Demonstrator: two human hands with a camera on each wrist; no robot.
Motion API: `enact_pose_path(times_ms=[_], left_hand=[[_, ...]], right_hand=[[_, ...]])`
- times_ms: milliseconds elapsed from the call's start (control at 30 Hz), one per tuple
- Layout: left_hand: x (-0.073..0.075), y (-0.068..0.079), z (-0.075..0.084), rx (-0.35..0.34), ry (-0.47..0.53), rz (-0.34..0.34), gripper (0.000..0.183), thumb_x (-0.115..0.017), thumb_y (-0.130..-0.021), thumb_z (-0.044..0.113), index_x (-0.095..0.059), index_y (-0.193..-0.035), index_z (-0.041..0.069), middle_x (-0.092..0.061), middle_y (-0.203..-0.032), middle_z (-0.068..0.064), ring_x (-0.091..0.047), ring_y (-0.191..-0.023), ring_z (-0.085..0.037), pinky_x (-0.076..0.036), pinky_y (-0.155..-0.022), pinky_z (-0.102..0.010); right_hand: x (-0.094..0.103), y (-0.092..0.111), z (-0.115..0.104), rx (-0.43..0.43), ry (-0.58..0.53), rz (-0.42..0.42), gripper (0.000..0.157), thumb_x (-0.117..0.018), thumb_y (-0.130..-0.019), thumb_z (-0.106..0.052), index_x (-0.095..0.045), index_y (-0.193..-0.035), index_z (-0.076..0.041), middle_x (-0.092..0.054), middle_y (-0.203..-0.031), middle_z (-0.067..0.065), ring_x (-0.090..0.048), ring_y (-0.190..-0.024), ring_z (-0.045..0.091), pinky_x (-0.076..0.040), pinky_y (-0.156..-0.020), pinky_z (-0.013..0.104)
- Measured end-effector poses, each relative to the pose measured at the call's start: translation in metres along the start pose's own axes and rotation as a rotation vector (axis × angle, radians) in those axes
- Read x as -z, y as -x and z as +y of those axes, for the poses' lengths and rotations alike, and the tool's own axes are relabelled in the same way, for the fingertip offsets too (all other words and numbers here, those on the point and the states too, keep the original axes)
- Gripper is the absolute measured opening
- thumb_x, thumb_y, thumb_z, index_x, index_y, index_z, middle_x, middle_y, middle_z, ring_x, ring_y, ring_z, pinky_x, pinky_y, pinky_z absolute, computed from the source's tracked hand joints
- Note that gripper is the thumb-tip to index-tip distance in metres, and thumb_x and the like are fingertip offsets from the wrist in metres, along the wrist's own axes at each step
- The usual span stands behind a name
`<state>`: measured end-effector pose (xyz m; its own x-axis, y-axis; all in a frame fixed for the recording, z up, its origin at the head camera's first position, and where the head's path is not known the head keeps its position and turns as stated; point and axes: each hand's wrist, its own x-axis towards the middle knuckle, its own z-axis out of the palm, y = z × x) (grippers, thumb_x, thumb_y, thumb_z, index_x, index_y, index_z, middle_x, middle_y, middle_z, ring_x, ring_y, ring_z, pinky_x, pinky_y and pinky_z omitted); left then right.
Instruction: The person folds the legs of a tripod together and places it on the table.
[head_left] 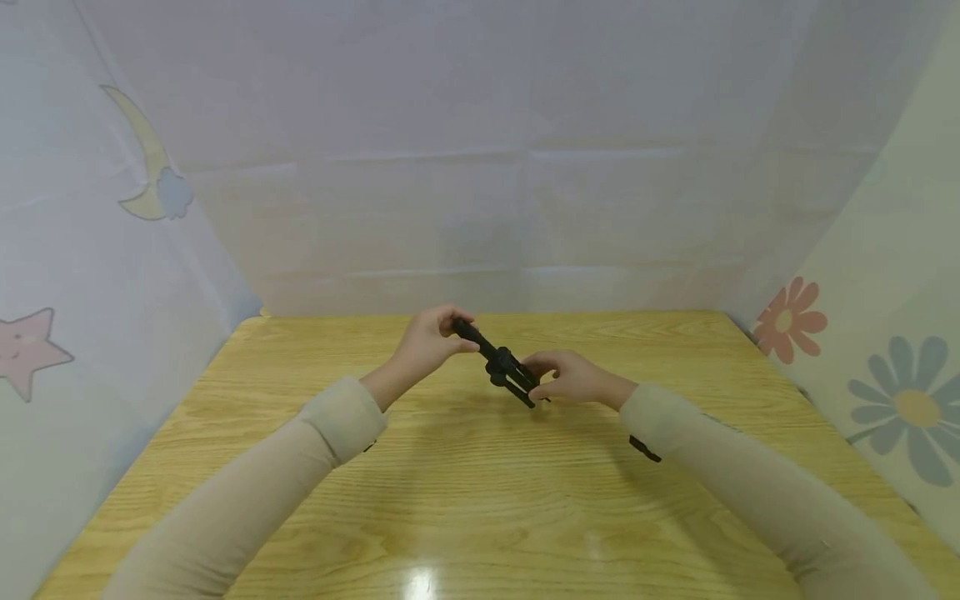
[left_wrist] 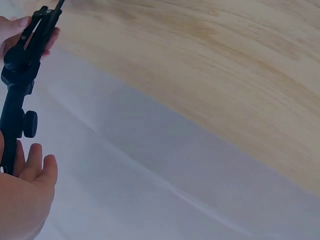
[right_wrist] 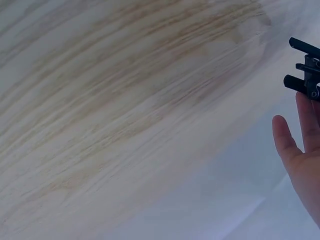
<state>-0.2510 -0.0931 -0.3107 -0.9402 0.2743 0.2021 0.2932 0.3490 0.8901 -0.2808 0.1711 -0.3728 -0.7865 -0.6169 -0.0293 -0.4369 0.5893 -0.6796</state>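
Note:
A small black tripod point(head_left: 501, 362) is held slantwise over the table by both hands, its legs pointing down to the right. My left hand point(head_left: 427, 337) grips its upper end between thumb and fingers. At the leg end, my right hand point(head_left: 577, 377) holds the legs with thumb and fingers. A round side knob point(left_wrist: 30, 124) shows on the shaft in the left wrist view, just beyond the left fingers. In the right wrist view the leg tips point(right_wrist: 296, 84) stick out past the right fingers at the frame's edge.
Beneath the hands lies a wood-grain table point(head_left: 480, 492). A pale cloth backdrop point(head_left: 480, 208) rises behind its far edge, with printed side walls left and right. Dark bands point(head_left: 645, 449) show below the cuffs.

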Motion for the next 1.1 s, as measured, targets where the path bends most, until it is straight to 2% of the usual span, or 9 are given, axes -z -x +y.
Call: enact_pose_path(times_ms=[300, 567, 800, 1100], left_hand=[[0.003, 0.009, -0.017, 0.069, -0.039, -0.002, 0.032, -0.078, -0.082, 0.003, -0.066, -0.111, -0.002, -0.069, -0.106, -0.013, -0.065, -0.099, -0.025, -0.054, -0.083, -0.034], [0.001, 0.015, -0.032, 0.086, -0.087, 0.012, 0.031, -0.08, -0.079, 0.004, -0.069, -0.108, -0.003, -0.069, -0.102, -0.012, -0.066, -0.091, -0.023, -0.055, -0.077, -0.033], [-0.003, 0.023, -0.045, 0.108, -0.148, 0.01, 0.03, -0.081, -0.079, 0.007, -0.071, -0.106, -0.001, -0.069, -0.099, -0.009, -0.065, -0.089, -0.022, -0.054, -0.077, -0.034], [-0.008, 0.028, -0.057, 0.146, -0.165, -0.013, 0.024, -0.08, -0.08, 0.004, -0.072, -0.102, 0.001, -0.071, -0.095, -0.006, -0.065, -0.088, -0.021, -0.054, -0.079, -0.037]], right_hand=[[0.007, 0.009, 0.005, 0.0, -0.011, 0.008, 0.049, -0.071, -0.091, -0.018, -0.056, -0.133, 0.001, -0.062, -0.122, 0.014, -0.056, -0.112, 0.031, -0.044, -0.097, 0.054], [0.01, 0.013, 0.007, 0.066, 0.009, 0.028, 0.047, -0.072, -0.09, -0.026, -0.061, -0.127, 0.0, -0.065, -0.112, 0.007, -0.058, -0.104, 0.026, -0.044, -0.093, 0.058], [0.01, 0.014, 0.005, 0.005, 0.012, 0.03, 0.044, -0.071, -0.091, -0.019, -0.06, -0.128, 0.001, -0.063, -0.118, 0.013, -0.056, -0.109, 0.03, -0.043, -0.095, 0.057], [0.011, 0.015, 0.006, 0.024, 0.04, 0.047, 0.042, -0.071, -0.09, -0.016, -0.061, -0.126, 0.002, -0.062, -0.121, 0.017, -0.056, -0.113, 0.034, -0.045, -0.092, 0.054]])
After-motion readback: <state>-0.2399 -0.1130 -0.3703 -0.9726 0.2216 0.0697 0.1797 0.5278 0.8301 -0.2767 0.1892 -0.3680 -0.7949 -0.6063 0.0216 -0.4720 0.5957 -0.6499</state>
